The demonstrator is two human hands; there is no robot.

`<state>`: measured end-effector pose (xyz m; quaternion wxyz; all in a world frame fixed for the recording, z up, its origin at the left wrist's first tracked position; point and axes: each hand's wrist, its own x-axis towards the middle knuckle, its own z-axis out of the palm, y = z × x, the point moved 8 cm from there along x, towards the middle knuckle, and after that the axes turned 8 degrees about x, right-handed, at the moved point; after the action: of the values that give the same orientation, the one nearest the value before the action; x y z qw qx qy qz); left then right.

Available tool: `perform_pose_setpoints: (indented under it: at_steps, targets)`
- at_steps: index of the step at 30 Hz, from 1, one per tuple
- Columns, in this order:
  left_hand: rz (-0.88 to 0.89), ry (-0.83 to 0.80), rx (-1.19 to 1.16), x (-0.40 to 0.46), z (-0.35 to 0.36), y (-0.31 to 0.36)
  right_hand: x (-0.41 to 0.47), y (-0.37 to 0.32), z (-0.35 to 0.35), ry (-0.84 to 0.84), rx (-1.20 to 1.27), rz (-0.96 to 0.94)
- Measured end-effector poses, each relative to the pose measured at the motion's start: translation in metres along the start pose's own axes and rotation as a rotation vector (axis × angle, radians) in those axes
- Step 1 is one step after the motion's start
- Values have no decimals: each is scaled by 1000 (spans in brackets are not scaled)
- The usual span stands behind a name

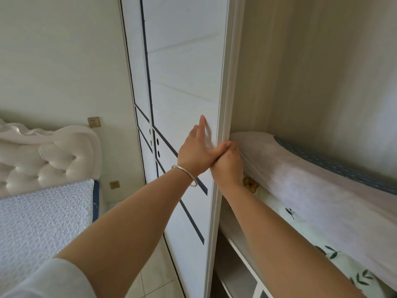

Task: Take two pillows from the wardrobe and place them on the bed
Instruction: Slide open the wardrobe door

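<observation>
The wardrobe's white sliding door (184, 82) stands partly open, and its right side shows a shelf of bedding. A long pale lilac pillow (300, 186) lies on top, over a white pillow with a dark leaf print (300, 231). My left hand (195, 153), a silver bangle on its wrist, presses flat on the door's face with fingers spread. My right hand (228, 166) curls around the door's right edge, just in front of the pale pillow's end. The bed (38, 222), under a light blue textured cover, is at the lower left.
A tufted cream headboard (53, 155) stands against the wall, with two wall sockets (94, 122) beside it. A blue patterned fabric (335, 164) lies behind the pale pillow. A small yellowish object (250, 184) sits under that pillow's end. White shelf framing (242, 250) runs below; tiled floor lies between bed and wardrobe.
</observation>
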<state>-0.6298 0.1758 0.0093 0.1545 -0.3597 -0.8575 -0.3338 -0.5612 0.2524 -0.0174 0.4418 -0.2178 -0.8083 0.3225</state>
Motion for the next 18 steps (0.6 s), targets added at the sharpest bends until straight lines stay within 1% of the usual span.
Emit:
perform_pose_setpoints:
  at_steps: [3,7,8,9,11,13,15,17,18]
  targets:
    - [-6,22,41,0,-2,0,-2,-2,0,12,-9,-13]
    - [89,213,239,-6,-21,16,-8,4,3,44,46,38]
    - [144,268,290,-9,-24,23,-9,6,4,40,33,32]
    - [218,329,344,-12,-26,31,-9,9,7,17,-46,2]
    - [403,462,445,-23,-22,53,-9,9,8,-34,-311,-132]
    - [586,574,489,-37,-13,74,-11,12,0,-65,-430,-214]
    - [695,583,468,-47,-1,93,-15,26,-16,-103,-488,-214]
    - [756,497,455,-55,20,113,-20,47,-43,-96,-544,-164]
    - [769,435,449,-58,34,123,-23,60,-63,-64,-543,-113]
